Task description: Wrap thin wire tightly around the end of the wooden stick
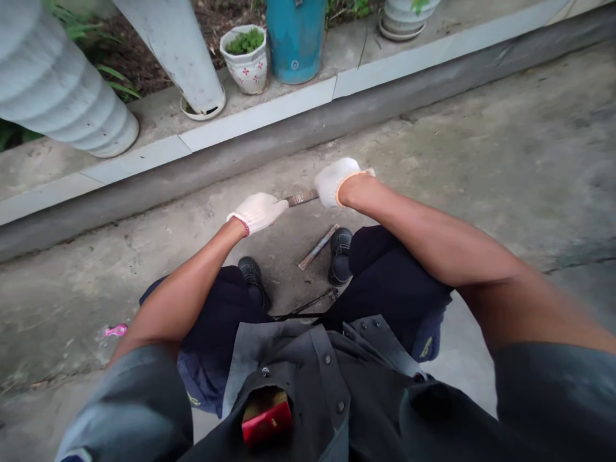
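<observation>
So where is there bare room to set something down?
Bare concrete lies right of the right hand, below the ledge, and left of the left hand. Crowded: between the shoes, by the loose strip; around the flowered pot.

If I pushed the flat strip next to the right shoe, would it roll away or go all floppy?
The flat strip probably wouldn't roll, because it looks flat, not round. It's likely stiff, since it looks quite straight. The ground looks rough, so it might scrape along rather than glide.
</observation>
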`<state>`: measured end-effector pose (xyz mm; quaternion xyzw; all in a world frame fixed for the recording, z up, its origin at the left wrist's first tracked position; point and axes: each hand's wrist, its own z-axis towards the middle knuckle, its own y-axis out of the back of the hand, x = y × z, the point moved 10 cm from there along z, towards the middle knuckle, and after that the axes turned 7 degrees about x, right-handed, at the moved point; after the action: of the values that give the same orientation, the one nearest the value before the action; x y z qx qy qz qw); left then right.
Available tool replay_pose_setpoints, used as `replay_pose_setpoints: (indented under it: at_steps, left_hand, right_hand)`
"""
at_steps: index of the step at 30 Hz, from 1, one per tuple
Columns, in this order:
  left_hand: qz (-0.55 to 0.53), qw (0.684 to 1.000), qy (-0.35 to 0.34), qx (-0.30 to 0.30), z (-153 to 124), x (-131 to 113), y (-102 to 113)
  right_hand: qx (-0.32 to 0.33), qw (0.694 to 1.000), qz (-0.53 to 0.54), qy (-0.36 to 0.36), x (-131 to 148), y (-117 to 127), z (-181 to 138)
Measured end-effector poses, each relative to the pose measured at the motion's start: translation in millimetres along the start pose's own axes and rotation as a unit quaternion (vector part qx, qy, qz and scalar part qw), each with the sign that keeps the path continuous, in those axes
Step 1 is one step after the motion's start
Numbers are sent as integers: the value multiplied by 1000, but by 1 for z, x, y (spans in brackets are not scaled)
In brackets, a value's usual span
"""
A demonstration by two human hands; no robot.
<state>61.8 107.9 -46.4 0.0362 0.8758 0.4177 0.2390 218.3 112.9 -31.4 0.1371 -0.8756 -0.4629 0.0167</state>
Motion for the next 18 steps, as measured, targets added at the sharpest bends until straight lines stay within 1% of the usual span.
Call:
replay_pose_setpoints:
  at_steps: [2,4,7,10,12,14,18]
  left_hand:
    - [4,1000,-14,-1,-8,-10,-1]
    - [10,999,-35,-4,-15,-16,-2]
    - [-5,999,-43,-3,-21,-11,-7]
    - [-39,997,-61,-14,-20,-2,-7]
    - [-67,994,-88,-20,-18,-1,-5]
    - [-85,991,-104,-17,-14,0,-6]
    - [-85,991,-103,21,-5,4,-18]
  right_hand:
    - [-7,1000,-9,-23,-2,8,1]
    - [-19,1000,11,-14,-2,18,0]
    - [-29,998,39,32,-3,30,-6]
    - [-31,995,69,63,-8,37,-13]
    - [-19,992,97,74,-11,37,-16]
    - [5,985,147,93,-11,34,-20]
    - [38,958,240,154,-7,32,-33]
